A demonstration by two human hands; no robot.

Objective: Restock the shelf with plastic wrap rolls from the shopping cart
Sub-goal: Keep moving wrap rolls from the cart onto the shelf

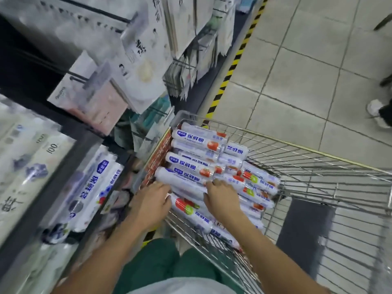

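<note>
Biggest thing here is the tiled floor (297, 71), way out past and to the right of both hands. The shelf (84, 141) runs along the left hand's side, stuffed with blurry white packs. The wire shopping cart (318, 166) sits right under the hands, and its basket stretches off to the right of them. The plastic wrap rolls (197, 153) are piled in the cart's left corner, stacked from under the palms to well beyond the fingertips. One front roll (182, 179) lies crosswise between the two hands. The left hand (152, 200) has its fingers fairly straight, tips resting on that roll's left end and thumb spread, not really closed. The right hand (220, 198) is knuckles up, with its fingers curled down over the roll's right end.
</note>
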